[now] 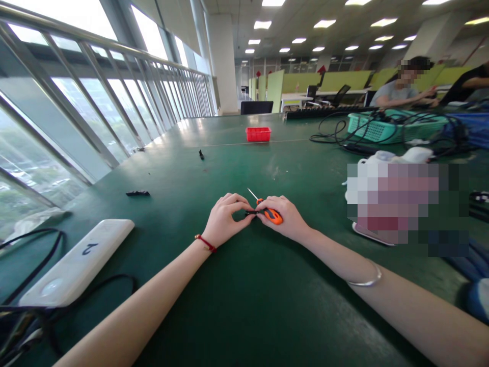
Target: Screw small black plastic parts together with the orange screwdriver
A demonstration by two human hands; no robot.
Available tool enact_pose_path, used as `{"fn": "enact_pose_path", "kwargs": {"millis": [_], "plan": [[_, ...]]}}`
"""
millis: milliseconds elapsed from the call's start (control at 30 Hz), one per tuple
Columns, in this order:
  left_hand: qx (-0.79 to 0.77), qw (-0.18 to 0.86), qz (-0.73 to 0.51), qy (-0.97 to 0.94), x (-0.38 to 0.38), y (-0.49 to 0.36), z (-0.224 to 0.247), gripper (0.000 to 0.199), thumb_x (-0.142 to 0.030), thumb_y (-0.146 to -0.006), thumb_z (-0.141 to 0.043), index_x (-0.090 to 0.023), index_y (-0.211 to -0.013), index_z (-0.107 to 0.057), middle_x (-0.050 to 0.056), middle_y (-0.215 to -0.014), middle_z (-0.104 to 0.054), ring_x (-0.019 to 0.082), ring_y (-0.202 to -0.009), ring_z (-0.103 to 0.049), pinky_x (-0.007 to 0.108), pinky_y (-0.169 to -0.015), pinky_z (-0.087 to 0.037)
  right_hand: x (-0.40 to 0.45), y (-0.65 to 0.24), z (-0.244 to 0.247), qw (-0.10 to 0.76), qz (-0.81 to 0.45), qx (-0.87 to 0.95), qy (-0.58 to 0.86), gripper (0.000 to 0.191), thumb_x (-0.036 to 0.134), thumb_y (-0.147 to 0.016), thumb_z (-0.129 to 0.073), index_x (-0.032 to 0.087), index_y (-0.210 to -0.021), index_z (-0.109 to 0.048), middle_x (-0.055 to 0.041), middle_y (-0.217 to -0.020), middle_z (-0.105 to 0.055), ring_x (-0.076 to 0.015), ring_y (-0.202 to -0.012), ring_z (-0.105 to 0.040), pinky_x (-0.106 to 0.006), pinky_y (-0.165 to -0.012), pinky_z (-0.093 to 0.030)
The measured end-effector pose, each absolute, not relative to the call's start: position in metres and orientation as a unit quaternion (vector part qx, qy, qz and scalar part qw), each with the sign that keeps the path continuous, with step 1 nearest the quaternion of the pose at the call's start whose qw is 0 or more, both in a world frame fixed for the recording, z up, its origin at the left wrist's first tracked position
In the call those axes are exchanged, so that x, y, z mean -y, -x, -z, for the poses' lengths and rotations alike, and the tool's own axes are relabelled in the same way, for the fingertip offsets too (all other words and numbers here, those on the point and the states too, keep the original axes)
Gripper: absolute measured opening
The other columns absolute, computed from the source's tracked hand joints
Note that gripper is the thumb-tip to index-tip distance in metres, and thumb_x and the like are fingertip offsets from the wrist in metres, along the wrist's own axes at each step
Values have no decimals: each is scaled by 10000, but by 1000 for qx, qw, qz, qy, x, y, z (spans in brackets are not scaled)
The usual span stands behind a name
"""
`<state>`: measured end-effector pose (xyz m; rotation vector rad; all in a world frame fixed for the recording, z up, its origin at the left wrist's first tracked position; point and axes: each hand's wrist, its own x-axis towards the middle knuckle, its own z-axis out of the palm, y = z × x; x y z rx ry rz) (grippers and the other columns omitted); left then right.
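Both hands meet over the green table (214,173). My left hand (228,216) pinches a small black part (251,212) between thumb and fingertips; its exact kind is too small to tell. My right hand (284,216) is closed around a screwdriver (273,216) with an orange and black handle, its thin metal shaft pointing away to the upper left. The right thumb and fingertip also touch the near end of the black part. The screwdriver tip stands clear of the part.
A red tray (258,134) stands farther back. Black pieces (138,193) lie to the left. A white power bank-like box (78,262) with cables is at the near left. A teal basket (393,127) with cables is at the back right, where a person (401,92) sits beyond.
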<state>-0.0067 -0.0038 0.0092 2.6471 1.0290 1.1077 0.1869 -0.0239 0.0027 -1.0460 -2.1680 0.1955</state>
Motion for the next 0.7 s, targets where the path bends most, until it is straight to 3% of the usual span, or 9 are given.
{"fn": "enact_pose_path", "kwargs": {"millis": [167,300,500,700], "plan": [[-368,138,-335,-857,8,8,-11,90,-272,-743,-614,-204,-763,-669,38,-1010,-646,189,-936,-572,362,-876,-442,20,-191,-1,457,-150,762,434,98,252,-778,-542,204,-837,-603,-19,-865,-656,-157,-792,-596,-287,-750,-417],[-381,158,-268,-870,8,6,-6,99,-299,-742,-613,-233,-760,-684,10,-1067,-646,198,-989,-564,368,-908,-427,14,-195,-1,489,-177,721,458,96,264,-786,-517,206,-778,-593,-11,-803,-649,-155,-747,-594,-272,-720,-439],[-480,91,-286,-824,10,18,-13,157,-326,-753,-577,-228,-793,-692,3,-939,-673,185,-887,-583,327,-846,-447,15,-195,-3,476,-182,725,462,101,260,-784,-515,207,-774,-601,-12,-805,-653,-154,-738,-597,-276,-715,-440],[-660,-7,-275,-699,19,98,-32,222,-380,-722,-566,-196,-775,-676,26,-927,-673,218,-879,-591,315,-824,-434,16,-194,-1,451,-190,733,472,105,259,-774,-522,209,-780,-614,-13,-814,-665,-158,-733,-600,-283,-703,-445]]}}
